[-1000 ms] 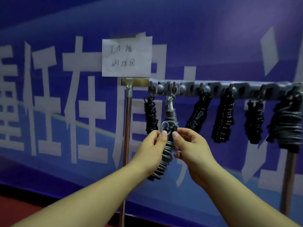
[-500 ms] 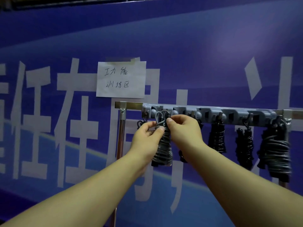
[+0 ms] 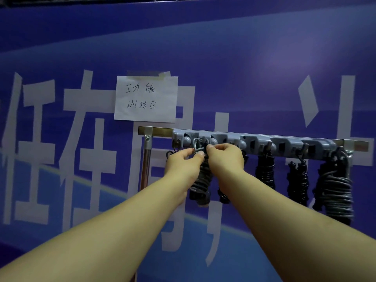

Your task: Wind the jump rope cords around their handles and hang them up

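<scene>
While a wound grey jump rope (image 3: pixel 200 180) hangs at the grey hook rack (image 3: pixel 254 142), the left hand (image 3: pixel 183 165) and right hand (image 3: pixel 225 157) pinch its cord loop (image 3: pixel 197 143) beside black wound ropes (image 3: pixel 264 171) against a blue banner (image 3: pixel 244 68).

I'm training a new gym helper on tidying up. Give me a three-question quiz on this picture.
1. True or false: both hands pinch the grey cord loop at the hook rail.
2. Which hangs farthest right: A) thick grey rope bundle, B) paper note?
3. Fill in: the wound rope hangs between the two ____.

Key: 1 true. The left hand and right hand meet there. 2 A. 3 hands.
</scene>
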Motion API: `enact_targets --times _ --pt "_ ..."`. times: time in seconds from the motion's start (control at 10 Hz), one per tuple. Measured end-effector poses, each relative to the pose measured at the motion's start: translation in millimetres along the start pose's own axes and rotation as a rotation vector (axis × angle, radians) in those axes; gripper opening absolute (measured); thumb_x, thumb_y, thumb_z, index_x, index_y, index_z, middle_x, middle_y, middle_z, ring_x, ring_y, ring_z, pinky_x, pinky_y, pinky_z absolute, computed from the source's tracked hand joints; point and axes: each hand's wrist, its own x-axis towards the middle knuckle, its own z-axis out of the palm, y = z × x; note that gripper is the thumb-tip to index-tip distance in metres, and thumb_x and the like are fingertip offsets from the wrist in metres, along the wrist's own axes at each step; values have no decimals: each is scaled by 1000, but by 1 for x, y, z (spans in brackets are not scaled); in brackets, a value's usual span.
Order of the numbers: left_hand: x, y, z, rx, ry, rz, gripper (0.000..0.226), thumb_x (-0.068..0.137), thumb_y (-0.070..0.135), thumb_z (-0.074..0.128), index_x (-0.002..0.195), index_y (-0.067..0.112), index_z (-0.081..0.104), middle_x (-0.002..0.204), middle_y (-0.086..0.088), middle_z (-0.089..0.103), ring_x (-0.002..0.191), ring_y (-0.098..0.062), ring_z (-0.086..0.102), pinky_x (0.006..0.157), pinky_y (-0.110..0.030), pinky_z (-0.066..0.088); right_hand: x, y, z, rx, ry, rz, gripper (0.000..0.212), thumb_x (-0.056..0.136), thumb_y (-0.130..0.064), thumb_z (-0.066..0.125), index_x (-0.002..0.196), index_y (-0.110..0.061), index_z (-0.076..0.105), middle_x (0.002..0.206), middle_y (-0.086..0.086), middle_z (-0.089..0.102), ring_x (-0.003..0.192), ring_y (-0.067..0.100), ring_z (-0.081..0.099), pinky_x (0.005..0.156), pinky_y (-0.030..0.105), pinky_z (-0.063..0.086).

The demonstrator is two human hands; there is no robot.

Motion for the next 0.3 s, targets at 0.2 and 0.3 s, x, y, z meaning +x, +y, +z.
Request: enact_targets --times 0.2,0.3 --pt "-1 -17 -10 65 40 41 32 86 44 71 116 36 64 120 1 67 104 -27 68 89 -48 59 -15 21 0 -16 -13 -55 9 96 -32 60 96 -24 64 91 -6 67 87 17 64 77 34 53" --pt "-4 -31 -20 81 48 119 27 93 38 68 117 28 63 105 3 70 92 -16 70 76 -35 61 -32 39 2 13 23 -183 12 95 -36 60 105 -30 61 99 -11 63 95 13 62 87 41 54"
